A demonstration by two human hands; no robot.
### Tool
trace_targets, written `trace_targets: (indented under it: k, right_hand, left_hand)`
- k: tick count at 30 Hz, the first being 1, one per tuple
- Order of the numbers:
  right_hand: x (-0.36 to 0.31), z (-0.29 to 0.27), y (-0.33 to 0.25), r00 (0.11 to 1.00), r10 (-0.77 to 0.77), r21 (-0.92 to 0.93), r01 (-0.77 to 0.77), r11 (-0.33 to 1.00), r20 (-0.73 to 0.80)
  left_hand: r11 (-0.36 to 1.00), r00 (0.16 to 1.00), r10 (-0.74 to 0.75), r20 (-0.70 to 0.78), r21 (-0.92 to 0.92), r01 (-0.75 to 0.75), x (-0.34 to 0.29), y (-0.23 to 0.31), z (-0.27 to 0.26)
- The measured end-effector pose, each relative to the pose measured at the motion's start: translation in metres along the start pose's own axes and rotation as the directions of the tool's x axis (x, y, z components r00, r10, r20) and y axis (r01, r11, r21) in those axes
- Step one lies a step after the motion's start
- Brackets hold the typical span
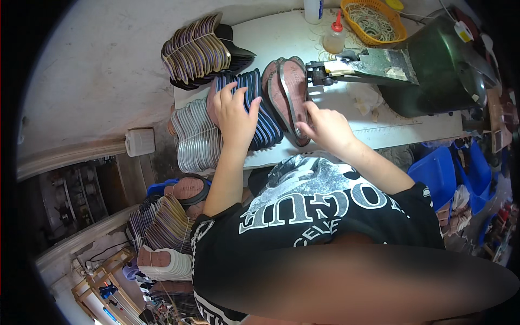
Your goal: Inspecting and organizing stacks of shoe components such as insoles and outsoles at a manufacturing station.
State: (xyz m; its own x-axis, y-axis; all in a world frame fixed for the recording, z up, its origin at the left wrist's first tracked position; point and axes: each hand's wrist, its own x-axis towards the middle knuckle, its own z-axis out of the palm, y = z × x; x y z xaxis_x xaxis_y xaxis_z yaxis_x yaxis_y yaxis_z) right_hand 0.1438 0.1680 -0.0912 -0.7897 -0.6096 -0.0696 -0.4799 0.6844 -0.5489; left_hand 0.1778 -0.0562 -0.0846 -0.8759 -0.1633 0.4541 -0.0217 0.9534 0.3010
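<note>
My left hand point(236, 116) lies over a bundle of dark soles with blue edges point(261, 116). Its fingers are spread and the thumb stands apart. A reddish-brown sole shows partly beneath that hand. To the right lies a pair of reddish-brown shoe soles with dark rims point(294, 89), one overlapping the other, beside the head of a sewing machine point(325, 71). At their right edge is my right hand point(329, 127), thumb and forefinger apart and touching the rim. The other fingers of that hand curl inward and are partly hidden.
Tied stacks of grey soles point(196, 135) and tan soles point(197, 51) stand at the left. A red-capped bottle point(335, 40) and an orange basket of rubber bands point(374, 24) are at the back. Blue bins point(435, 173) stand at the right; more sole bundles point(168, 216) sit lower left.
</note>
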Motion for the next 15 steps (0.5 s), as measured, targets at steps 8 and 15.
trace_targets:
  k: [8,15]
  right_hand:
    - [0.01,0.042,0.006,0.983,-0.181,0.045,0.181,0.982,0.004]
    - [0.013,0.039,0.016,0.975,-0.223,0.137,0.22,0.966,0.005]
  left_hand:
    - [0.938,0.943,-0.103,0.316,0.348,-0.014,0.017,0.01,0.034]
    - [0.959,0.972,-0.014,0.235,0.277,-0.053,0.017,0.001,0.038]
